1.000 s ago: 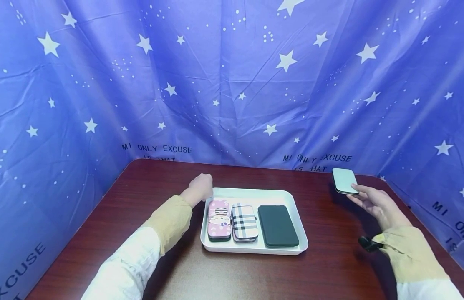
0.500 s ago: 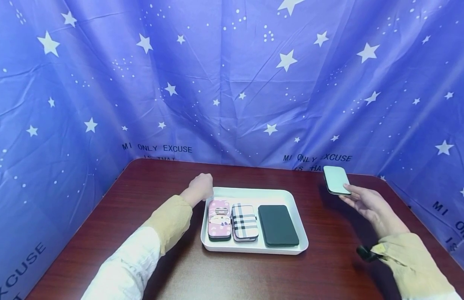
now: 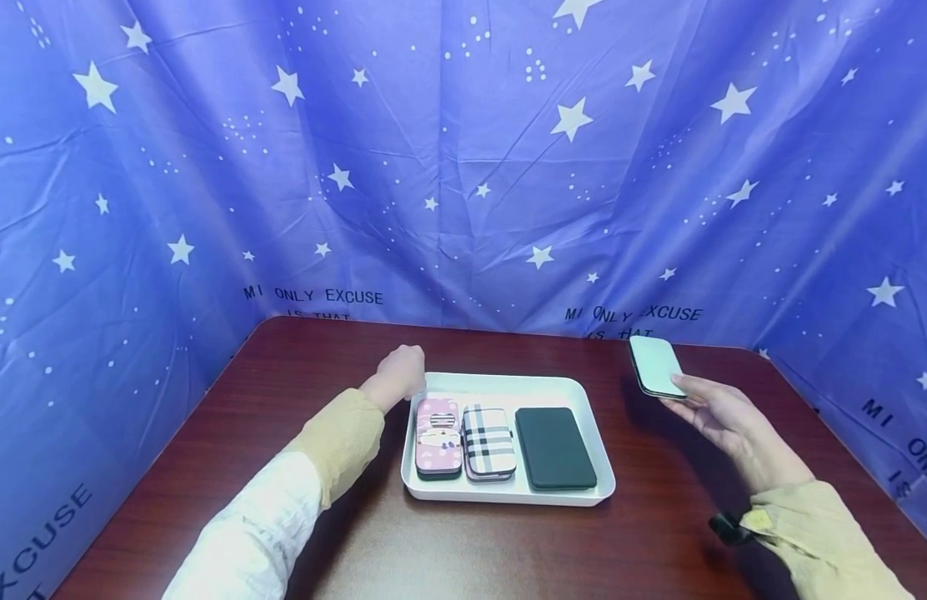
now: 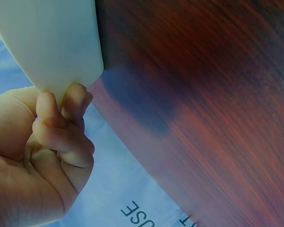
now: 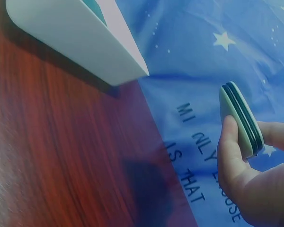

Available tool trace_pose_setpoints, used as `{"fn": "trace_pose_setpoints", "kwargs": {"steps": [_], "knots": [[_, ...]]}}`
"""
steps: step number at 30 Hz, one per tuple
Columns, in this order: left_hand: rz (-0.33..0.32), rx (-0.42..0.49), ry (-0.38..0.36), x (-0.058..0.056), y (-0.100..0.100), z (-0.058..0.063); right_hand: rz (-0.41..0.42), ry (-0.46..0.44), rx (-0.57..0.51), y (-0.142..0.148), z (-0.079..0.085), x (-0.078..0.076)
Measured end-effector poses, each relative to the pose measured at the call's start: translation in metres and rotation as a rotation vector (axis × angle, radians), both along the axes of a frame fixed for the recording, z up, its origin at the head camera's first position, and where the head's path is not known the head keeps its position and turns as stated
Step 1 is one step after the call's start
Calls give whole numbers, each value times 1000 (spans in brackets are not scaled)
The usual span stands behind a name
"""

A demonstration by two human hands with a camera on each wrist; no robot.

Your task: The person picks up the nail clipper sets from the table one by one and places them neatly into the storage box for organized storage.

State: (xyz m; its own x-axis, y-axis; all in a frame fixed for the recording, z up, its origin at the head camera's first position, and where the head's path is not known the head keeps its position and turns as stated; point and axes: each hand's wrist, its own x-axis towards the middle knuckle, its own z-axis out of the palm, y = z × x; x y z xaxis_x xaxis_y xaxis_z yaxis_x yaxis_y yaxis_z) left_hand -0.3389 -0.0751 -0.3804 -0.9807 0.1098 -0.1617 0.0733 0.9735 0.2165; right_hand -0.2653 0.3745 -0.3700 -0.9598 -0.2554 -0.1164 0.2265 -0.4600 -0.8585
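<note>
My right hand (image 3: 722, 421) pinches a pale mint, flat rounded case (image 3: 656, 365) above the table, right of the tray. In the right wrist view, the mint case (image 5: 241, 119) appears edge-on with a dark seam, thumb on one face and fingers on the other. At the far left corner of the white tray (image 3: 508, 385), my left hand (image 3: 400, 372) pinches the rim; the left wrist view shows thumb and finger on the tray's corner (image 4: 61, 42). Inside the tray lie a pink patterned case (image 3: 438, 437), a black-and-white plaid case (image 3: 489, 442) and a larger dark green case (image 3: 556, 448).
The tray stands on a dark red wooden table (image 3: 493, 550). Behind and on both sides hangs a blue curtain (image 3: 448, 167) with white stars and lettering, reaching down to the table's edges. A black band device (image 3: 729, 529) sticks out at the right wrist.
My right hand has carried the mint case leftward, closer to the tray. The left hand stays at the tray's corner, and the tray and its cases have not moved.
</note>
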Motion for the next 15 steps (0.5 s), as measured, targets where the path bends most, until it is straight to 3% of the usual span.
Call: {"fn": "trace_pose_setpoints", "kwargs": {"steps": [15], "knots": [[6,-1,6,1,0,0,50,40,61,-32,-1,20]]}}
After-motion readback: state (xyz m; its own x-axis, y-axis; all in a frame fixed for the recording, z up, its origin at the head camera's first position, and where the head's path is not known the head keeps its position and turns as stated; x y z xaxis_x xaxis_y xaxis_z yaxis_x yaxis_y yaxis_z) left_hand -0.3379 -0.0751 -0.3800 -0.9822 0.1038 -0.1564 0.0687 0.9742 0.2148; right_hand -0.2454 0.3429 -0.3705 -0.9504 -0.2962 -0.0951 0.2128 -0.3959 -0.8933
